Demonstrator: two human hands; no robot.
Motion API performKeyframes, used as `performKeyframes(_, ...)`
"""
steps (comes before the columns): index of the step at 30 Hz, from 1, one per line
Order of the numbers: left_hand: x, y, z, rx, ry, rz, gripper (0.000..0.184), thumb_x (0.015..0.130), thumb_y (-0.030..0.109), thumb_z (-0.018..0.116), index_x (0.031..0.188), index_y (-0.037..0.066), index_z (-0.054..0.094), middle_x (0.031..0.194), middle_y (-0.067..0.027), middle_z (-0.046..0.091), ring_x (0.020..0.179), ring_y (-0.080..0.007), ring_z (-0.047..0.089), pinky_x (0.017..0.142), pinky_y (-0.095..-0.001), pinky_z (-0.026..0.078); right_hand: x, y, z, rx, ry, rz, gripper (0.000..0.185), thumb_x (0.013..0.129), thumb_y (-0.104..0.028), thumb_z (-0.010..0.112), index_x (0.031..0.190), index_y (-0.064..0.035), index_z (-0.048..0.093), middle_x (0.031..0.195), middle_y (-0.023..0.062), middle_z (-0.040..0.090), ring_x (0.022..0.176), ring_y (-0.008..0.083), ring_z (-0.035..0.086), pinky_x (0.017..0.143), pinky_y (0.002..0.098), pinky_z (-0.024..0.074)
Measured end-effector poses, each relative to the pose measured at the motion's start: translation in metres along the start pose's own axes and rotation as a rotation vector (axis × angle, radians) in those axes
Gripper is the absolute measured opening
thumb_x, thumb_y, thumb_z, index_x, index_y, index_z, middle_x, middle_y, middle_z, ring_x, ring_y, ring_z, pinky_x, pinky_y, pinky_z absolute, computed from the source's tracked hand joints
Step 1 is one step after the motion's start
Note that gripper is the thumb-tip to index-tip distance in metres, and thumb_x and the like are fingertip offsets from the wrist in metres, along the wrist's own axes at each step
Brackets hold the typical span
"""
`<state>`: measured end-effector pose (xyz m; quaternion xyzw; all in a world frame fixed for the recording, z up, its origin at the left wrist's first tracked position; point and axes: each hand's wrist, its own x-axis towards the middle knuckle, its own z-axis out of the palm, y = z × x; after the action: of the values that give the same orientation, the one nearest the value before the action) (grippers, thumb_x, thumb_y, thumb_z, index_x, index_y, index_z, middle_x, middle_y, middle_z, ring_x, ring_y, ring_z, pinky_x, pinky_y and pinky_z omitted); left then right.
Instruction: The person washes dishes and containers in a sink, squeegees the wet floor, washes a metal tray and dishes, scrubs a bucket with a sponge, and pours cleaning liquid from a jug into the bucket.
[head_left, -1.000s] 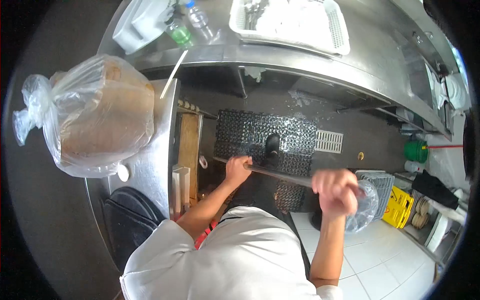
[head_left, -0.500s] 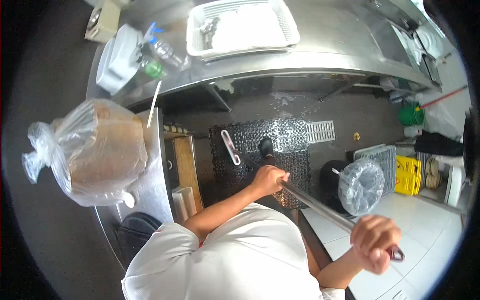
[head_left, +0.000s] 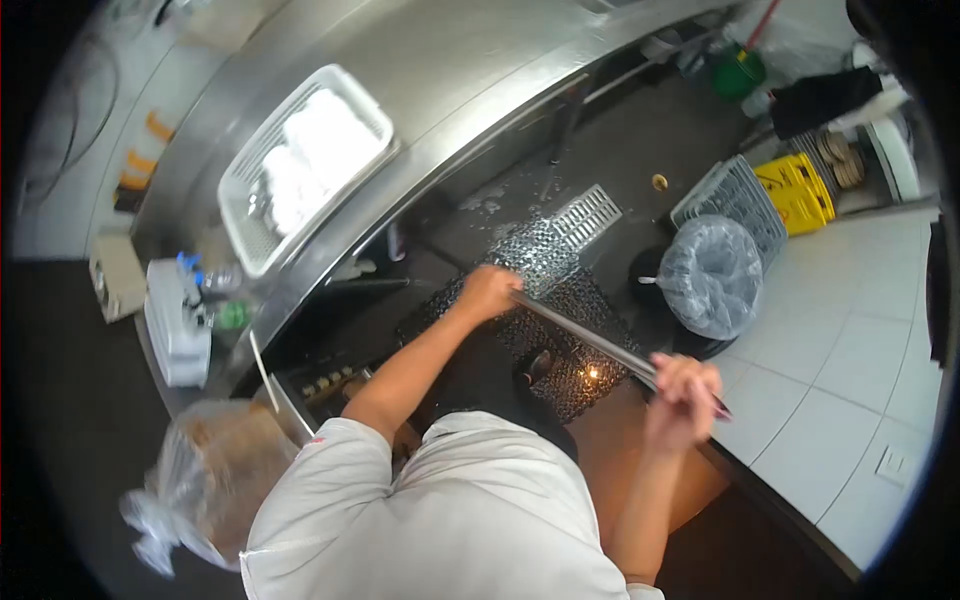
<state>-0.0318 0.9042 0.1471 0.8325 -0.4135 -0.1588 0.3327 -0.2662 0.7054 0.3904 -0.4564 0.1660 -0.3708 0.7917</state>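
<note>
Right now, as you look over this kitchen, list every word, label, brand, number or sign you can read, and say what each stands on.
No text can be read.
Yellow panel: dark marks, too small and blurred.
Shirt sleeve: small red mark, unreadable.
Green bottle: too blurred for any label.

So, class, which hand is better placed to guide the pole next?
Probably the left hand: it holds the pole nearer the mat; the right hand is by the reddish end.
</note>
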Motion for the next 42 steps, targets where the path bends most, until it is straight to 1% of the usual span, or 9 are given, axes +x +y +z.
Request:
performKeyframes(5,-0.029,-0.163,-0.032,0.367,0.123,-0.403,0.008,0.078,0.013,0.07,0.082,0.005,0.069,0.089,-0.0193,0.07,0.09,-0.0413,0.067,0.08,-0.0522,0.053,0.033,0.193,0.062,-0.001,0.073,0.371,0.015,0.093,-0.006,0.059,0.08,-0.0003,0.064,0.085,0.0144,0.07,0.091,0.0282,0.069,0.098,0.0439,0.05)
performKeyframes(7,-0.058,-0.232,-0.025,0.41,0.119,-0.64,0.015,0.087,0.022,0.066,0.087,0.009,0.074,0.097,-0.0157,0.073,0.099,-0.039,0.068,0.087,-0.0505,0.053,0.025,0.266,0.093,-0.138,-0.039,0.49,0.013,0.093,-0.003,0.061,0.083,0.0009,0.068,0.088,0.0108,0.072,0.08,0.0154,0.065,0.079,0.0292,0.0509)
performKeyframes(10,-0.067,-0.258,-0.033,0.465,-0.12,-0.599,0.015,0.089,0.022,0.066,0.088,0.012,0.077,0.098,-0.0144,0.073,0.099,-0.0382,0.068,0.09,-0.0478,0.052,0.02,0.292,0.123,-0.066,-0.087,0.41,0.015,0.092,-0.001,0.059,0.077,0.0018,0.063,0.08,0.0075,0.066,0.07,0.0116,0.058,0.065,0.0267,0.0463)
performKeyframes(18,0.042,-0.097,0.015,-0.052,0.051,-0.201,0.025,0.096,0.023,0.066,0.078,0.006,0.064,0.081,-0.0184,0.067,0.085,-0.0434,0.064,0.072,-0.0529,0.049,0.084,0.125,0.11,-0.135,0.114,0.081,0.023,0.086,0.001,0.051,0.066,-0.006,0.043,0.059,0.0045,0.043,0.056,0.0167,0.043,0.056,0.0324,0.0373)
performKeyframes(24,0.088,0.007,0.018,-0.172,0.11,0.027,0.038,0.097,0.028,0.065,0.067,0.005,0.062,0.071,-0.015,0.065,0.077,-0.0402,0.063,0.071,-0.0515,0.048,0.097,0.024,0.123,-0.178,-0.058,-0.161,0.028,0.083,-0.01,0.057,0.063,-0.0106,0.037,0.052,0.0006,0.037,0.047,0.015,0.033,0.05,0.0348,0.0317)
performKeyframes(28,0.063,0.05,-0.024,-0.174,0.034,0.149,0.038,0.094,0.024,0.07,0.062,0.005,0.06,0.067,-0.0136,0.063,0.072,-0.0373,0.062,0.069,-0.0499,0.047,0.063,-0.035,0.113,-0.09,-0.311,-0.182,0.023,0.08,-0.011,0.062,0.061,-0.0096,0.049,0.048,0.0013,0.047,0.041,0.0172,0.045,0.047,0.0319,0.0428)
performKeyframes(32,0.013,0.045,-0.056,-0.118,0.017,0.237,0.039,0.089,0.02,0.074,0.057,0.006,0.057,0.062,-0.0128,0.06,0.064,-0.0346,0.061,0.064,-0.0473,0.046,0.035,-0.052,0.114,-0.036,-0.628,-0.114,0.021,0.076,-0.004,0.064,0.059,-0.0049,0.052,0.051,0.0076,0.053,0.042,0.0211,0.051,0.053,0.0357,0.0529)
performKeyframes(37,-0.011,-0.046,-0.07,0.012,0.01,0.121,0.037,0.088,0.018,0.075,0.057,0.005,0.059,0.061,-0.0152,0.061,0.058,-0.0365,0.06,0.058,-0.0485,0.045,0.006,0.048,0.109,0.133,-0.112,0.031,0.03,0.077,-0.017,0.065,0.059,-0.0063,0.044,0.057,0.0065,0.047,0.054,0.0206,0.047,0.055,0.0367,0.0407)
performKeyframes(42,-0.037,-0.208,-0.062,0.435,0.137,-0.24,0.022,0.083,0.022,0.08,0.094,0.005,0.073,0.097,-0.0157,0.069,0.099,-0.037,0.065,0.085,-0.0475,0.051,-0.012,0.242,0.094,-0.148,-0.233,0.45,0.009,0.096,-0.006,0.063,0.091,0.0009,0.066,0.116,0.0126,0.073,0.107,0.022,0.067,0.099,0.0361,0.0505)
